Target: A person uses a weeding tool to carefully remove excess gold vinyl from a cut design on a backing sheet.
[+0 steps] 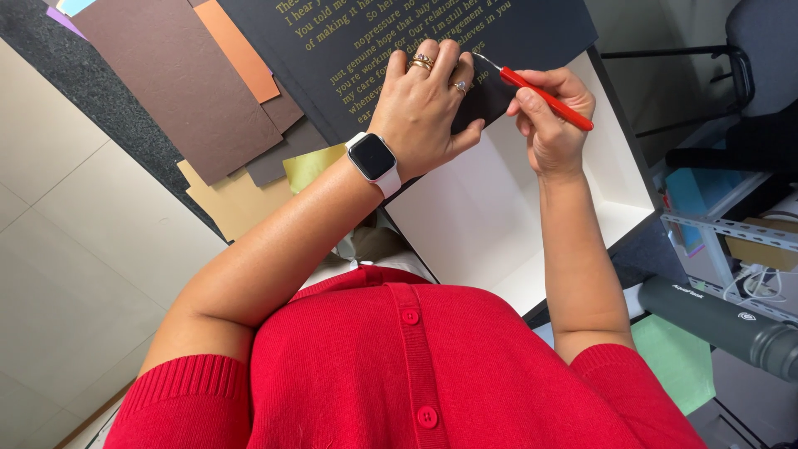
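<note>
Nearest the camera is a red knit cardigan (399, 374) with ribbed cuffs and matching buttons. Both forearms reach up toward twelve o'clock. The left hand (422, 104) — white square smartwatch (373, 160) at the wrist, rings on two fingers — lies flat, fingers spread, pressing down on a matte black card (499, 37) printed with gold lettering. At two o'clock of it, the right hand (550, 112) is curled in a pen grip around a slim red-handled craft tool (544, 98), its thin metal tip meeting the card beside the left fingertips. Below lies a smooth white tabletop (490, 216). At ten o'clock, textured paper sheets (179, 83) — brown, orange, tan, gold — overlap in a fan.
</note>
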